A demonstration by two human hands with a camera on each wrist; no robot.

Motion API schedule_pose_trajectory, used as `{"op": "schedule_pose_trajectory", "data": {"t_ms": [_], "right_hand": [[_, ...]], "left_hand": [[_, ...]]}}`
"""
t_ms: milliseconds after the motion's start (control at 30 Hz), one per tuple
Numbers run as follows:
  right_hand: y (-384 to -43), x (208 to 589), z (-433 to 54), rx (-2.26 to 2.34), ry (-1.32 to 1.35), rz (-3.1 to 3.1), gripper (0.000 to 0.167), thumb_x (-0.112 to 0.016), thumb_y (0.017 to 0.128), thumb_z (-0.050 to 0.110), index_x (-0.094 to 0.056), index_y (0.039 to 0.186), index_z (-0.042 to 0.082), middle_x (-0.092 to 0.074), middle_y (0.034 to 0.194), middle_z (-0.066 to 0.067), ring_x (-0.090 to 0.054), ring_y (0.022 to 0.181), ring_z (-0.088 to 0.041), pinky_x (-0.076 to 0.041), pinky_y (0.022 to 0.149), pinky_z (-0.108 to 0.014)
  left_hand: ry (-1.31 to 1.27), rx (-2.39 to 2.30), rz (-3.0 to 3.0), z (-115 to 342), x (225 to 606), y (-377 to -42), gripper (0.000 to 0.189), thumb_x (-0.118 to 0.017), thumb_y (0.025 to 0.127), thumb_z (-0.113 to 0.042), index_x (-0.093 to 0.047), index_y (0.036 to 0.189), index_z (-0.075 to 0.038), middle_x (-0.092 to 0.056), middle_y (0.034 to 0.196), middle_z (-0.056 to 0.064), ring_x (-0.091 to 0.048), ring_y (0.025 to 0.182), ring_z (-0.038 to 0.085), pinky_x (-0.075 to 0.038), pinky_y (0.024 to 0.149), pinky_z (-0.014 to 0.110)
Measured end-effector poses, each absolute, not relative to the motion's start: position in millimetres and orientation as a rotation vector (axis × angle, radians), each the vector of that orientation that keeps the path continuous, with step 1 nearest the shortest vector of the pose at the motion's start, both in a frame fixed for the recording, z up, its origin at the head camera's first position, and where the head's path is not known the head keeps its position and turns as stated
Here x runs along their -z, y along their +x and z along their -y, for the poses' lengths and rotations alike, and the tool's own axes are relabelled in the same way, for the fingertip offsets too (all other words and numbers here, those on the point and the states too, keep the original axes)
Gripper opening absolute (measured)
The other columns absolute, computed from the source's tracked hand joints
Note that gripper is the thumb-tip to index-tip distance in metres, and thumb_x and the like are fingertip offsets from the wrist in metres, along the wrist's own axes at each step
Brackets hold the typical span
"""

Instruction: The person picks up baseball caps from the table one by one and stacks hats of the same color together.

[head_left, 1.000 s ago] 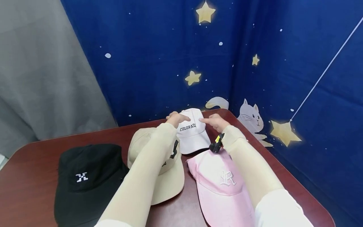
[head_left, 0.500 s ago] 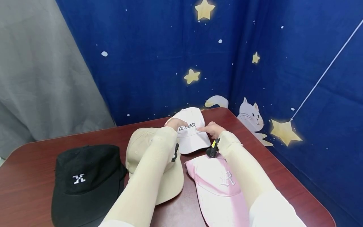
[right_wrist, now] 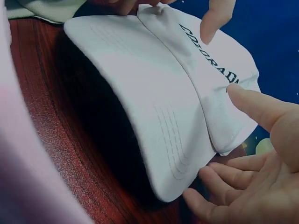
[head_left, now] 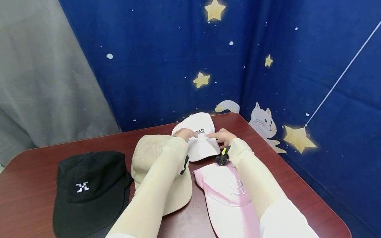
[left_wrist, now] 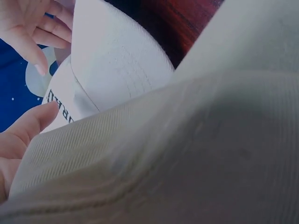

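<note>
At the far corner of the table sits a white baseball cap (head_left: 205, 150) with dark COLORADO lettering, brim toward me. My left hand (head_left: 185, 134) grips its left side, thumb over the front of the crown and covering part of the lettering; its fingers are mostly hidden. On the opposite side my right hand (head_left: 224, 136) holds the cap, thumb against the crown by the last letters. In the right wrist view the fingers (right_wrist: 212, 186) of that hand curl at the side edge of the brim. Under my left forearm lies a beige cap (head_left: 178, 195).
A pink cap (head_left: 220, 188) with a stitched R lies below my right forearm. To the left rests a black cap (head_left: 89, 215) with a white emblem. Behind the dark red table (head_left: 98, 143) hangs a blue star-patterned curtain (head_left: 166, 59).
Both hands have come down onto the white cap's sides. The left hand has slid lower and slightly right, over the first letters. In the last half second the right hand has barely moved.
</note>
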State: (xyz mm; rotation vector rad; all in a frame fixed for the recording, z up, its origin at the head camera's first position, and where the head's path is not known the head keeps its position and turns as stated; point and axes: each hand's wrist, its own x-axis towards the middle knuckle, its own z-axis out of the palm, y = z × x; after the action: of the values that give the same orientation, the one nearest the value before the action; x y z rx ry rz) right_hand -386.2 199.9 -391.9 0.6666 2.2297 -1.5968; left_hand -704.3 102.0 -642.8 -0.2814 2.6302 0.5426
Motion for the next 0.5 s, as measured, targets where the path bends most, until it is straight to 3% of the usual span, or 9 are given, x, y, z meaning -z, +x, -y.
{"op": "schedule_pose_trajectory", "data": {"t_ms": [100,200,367,433,500], "right_hand": [[-384.6,392.5,-201.8,1.605,0.686,-2.231,0.076,-0.066,0.085,0.030,-0.021,0.137,-0.001,-0.029,0.141,-0.020,-0.031,0.128,-0.033,-0.034,0.097,-0.049],[-382.0,393.2,-206.0,1.619,0.693,-2.225,0.079,-0.064,0.085,0.029,-0.016,0.140,-0.001,-0.030,0.141,-0.022,-0.028,0.129,-0.034,-0.031,0.098,-0.048],[-381.4,398.8,-211.9,1.678,0.719,-2.192,0.080,-0.064,0.085,0.028,-0.015,0.141,-0.001,-0.031,0.140,-0.022,-0.031,0.128,-0.032,-0.031,0.099,-0.045],[-382.8,400.2,-211.6,1.694,0.713,-2.190,0.076,-0.065,0.085,0.027,-0.020,0.138,-0.002,-0.034,0.137,-0.021,-0.037,0.123,-0.031,-0.034,0.098,-0.043],[-384.2,400.3,-210.4,1.685,0.691,-2.208,0.069,-0.065,0.085,0.026,-0.028,0.134,-0.004,-0.039,0.133,-0.019,-0.044,0.116,-0.030,-0.037,0.096,-0.042]], "left_hand": [[-0.272,-0.531,-2.637,-103.3,642.0,-701.5,0.143,-0.075,0.029,-0.073,-0.027,0.142,0.000,-0.018,0.139,0.036,-0.015,0.126,0.051,-0.008,0.095,0.069],[-0.271,-0.544,-2.629,-96.9,605.6,-664.0,0.139,-0.074,0.039,-0.071,-0.020,0.142,0.005,-0.017,0.139,0.035,-0.018,0.126,0.049,-0.014,0.099,0.063],[-0.378,-0.711,-2.581,-101.2,625.5,-672.1,0.152,-0.079,0.025,-0.070,-0.015,0.141,0.005,-0.020,0.135,0.034,-0.030,0.116,0.048,-0.029,0.093,0.060],[-0.440,-0.844,-2.549,-99.2,619.9,-660.2,0.155,-0.083,0.019,-0.064,-0.016,0.140,0.004,-0.023,0.134,0.029,-0.034,0.112,0.043,-0.034,0.090,0.057],[-0.454,-0.913,-2.537,-95.4,601.6,-638.1,0.152,-0.084,0.021,-0.061,-0.017,0.140,0.004,-0.025,0.134,0.026,-0.035,0.113,0.040,-0.035,0.091,0.053]]}}
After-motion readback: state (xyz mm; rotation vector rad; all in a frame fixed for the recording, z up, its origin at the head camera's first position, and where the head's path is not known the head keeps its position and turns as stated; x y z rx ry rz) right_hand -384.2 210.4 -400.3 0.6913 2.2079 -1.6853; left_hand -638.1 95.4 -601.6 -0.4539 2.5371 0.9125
